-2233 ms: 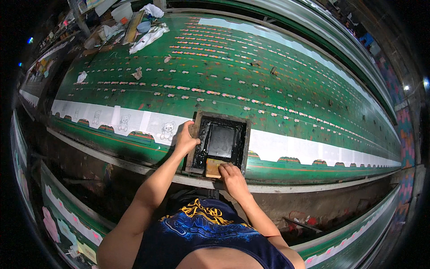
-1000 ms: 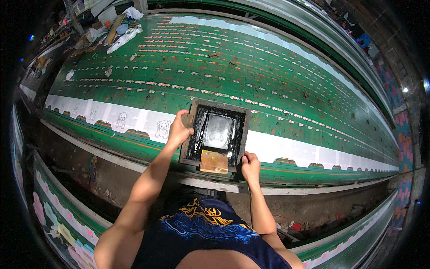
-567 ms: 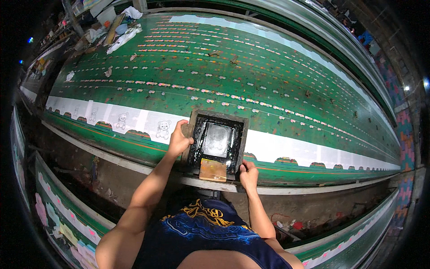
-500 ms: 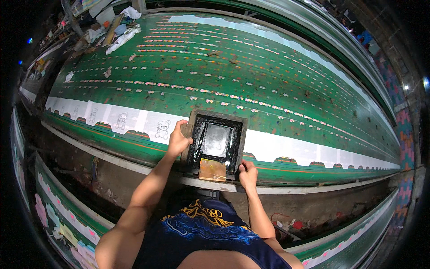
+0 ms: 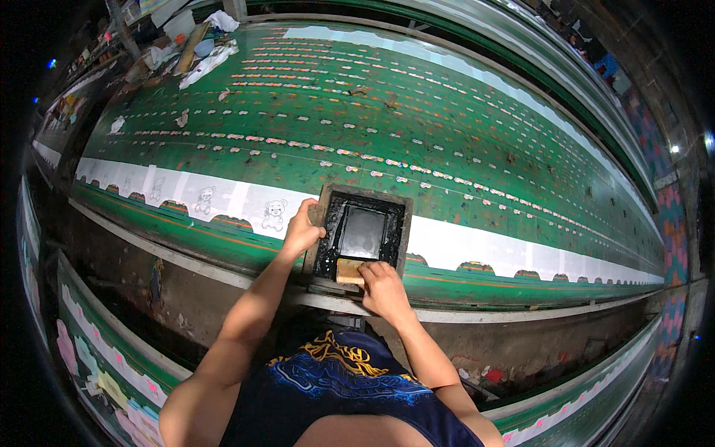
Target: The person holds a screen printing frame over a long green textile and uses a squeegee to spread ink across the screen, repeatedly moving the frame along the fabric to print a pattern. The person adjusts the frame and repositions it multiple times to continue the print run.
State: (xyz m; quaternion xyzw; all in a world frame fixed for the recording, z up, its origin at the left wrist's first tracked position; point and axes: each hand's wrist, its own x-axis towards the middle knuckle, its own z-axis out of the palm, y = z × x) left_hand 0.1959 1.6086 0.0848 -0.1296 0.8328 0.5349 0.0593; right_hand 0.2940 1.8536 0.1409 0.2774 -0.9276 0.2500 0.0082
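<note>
A square, ink-stained screen frame rests over a white strip along the near edge of the green table, its inside coated in glossy black ink around a smooth rectangular panel. My left hand is closed on the frame's left side. My right hand grips a yellowish-brown squeegee lying across the bottom of the frame's inside. Line drawings of teddy bears show on the strip left of the frame; what lies beneath the frame is hidden.
The long green table carries rows of small coloured stickers. At its far left are crumpled white cloths, a blue bowl and clutter. Parallel green tables stand behind me at lower left and right, and another beyond. A metal post rises at upper left.
My right hand has left the frame's right side and now holds the squeegee. The frame sits a little lower in view than one second ago. My left hand still grips it.
</note>
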